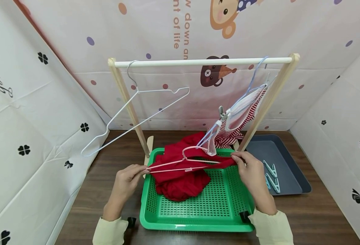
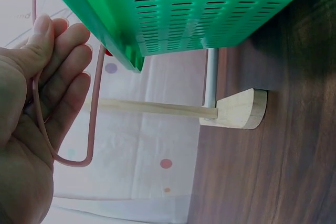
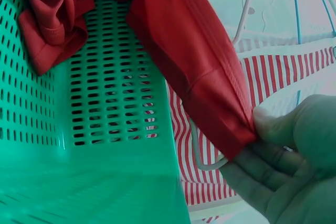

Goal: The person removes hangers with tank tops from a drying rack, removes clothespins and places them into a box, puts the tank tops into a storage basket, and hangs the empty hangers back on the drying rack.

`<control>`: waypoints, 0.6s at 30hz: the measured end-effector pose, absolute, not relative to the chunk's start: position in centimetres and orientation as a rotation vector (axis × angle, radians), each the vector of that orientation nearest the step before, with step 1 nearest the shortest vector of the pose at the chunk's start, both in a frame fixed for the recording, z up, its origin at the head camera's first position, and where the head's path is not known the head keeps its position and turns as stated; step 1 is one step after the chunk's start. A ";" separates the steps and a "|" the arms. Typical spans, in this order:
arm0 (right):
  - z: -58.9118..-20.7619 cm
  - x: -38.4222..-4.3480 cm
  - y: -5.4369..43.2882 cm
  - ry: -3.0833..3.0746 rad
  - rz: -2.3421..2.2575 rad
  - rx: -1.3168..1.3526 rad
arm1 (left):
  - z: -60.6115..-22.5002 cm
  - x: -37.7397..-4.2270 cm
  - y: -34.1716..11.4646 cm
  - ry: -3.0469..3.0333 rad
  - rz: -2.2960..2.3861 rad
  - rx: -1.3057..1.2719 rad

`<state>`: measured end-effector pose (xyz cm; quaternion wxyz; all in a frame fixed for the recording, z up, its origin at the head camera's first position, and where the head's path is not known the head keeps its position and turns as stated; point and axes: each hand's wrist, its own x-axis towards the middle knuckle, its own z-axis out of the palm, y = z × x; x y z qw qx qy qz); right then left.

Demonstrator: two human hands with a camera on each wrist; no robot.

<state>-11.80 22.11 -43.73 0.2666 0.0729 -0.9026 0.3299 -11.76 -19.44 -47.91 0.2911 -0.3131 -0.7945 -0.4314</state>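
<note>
The red cloth (image 1: 180, 187) lies bunched between the two hands, with one band of it drawn out to the right hand (image 1: 253, 177). That hand is nearly closed, thumb against fingers, pinching the end of the band. The left hand (image 1: 127, 182) pinches one end of the pink hanger (image 1: 188, 169) between thumb and fingertips, the other fingers loosely bent. From there the hanger runs across towards the right hand, its far arm going in among the red folds; a pale wire loop near the right fingers in the right wrist view may be its other end

The step in hand looks like fitting the cloth onto the hanger, with the right-hand side apparently well along. The next move seems to call for keeping that side spread while the near cloth is worked over the end at the left hand, without letting the band slip off

Beneath both hands sits the green basket (image 1: 158, 223), holding most of the cloth. Beyond them stands the rail (image 1: 180, 63): a bare white hanger (image 1: 138, 91) hangs ahead of the left hand, a blue hanger (image 1: 252, 81) with striped cloth (image 1: 244, 119) ahead of the right. Just beyond the right wrist, outward, the grey tray (image 1: 259, 146) holds pale pegs (image 1: 273, 182)
</note>
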 end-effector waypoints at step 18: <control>-44.4 -12.1 22.5 -2.590 0.982 -0.028 | -48.6 -11.4 -20.9 -2.105 -1.124 -0.822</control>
